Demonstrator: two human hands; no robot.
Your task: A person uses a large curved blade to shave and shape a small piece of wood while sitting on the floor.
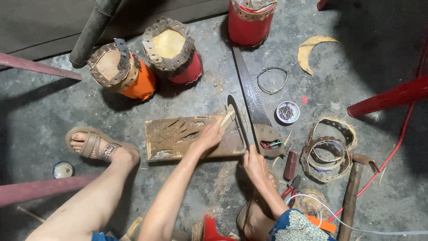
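- Grey concrete floor (53, 102), dusty, strewn with wood shavings and scraps.
- Left hand (208, 136) closed on a small pale wooden stick (227, 119), pressing it down on a scarred wooden board (178, 138) flat on the floor.
- Right hand (255, 164) gripping the handle of a curved dark knife (237, 118), blade reaching up and just beside the stick's tip.
- Long handsaw (249, 91) lying just right of the knife, blade running up toward a red drum (248, 22) at the top edge.
- Two more small drums above the board, tipped on their sides: an orange drum (125, 69) on the left, touching a second red-bodied drum (174, 51) with a pale skin top.
- Small round tin of nails (287, 111) right of the saw; wire ring (272, 80) above it; crescent-shaped hide scrap (312, 51) farther up.
- Coiled punched hide strips (327, 149) at the right, a hammer (352, 196) below them, pliers with red handles (290, 187) near the right wrist.
- Sandalled foot (96, 145) left of the board; red chair legs (392, 96) at both sides.
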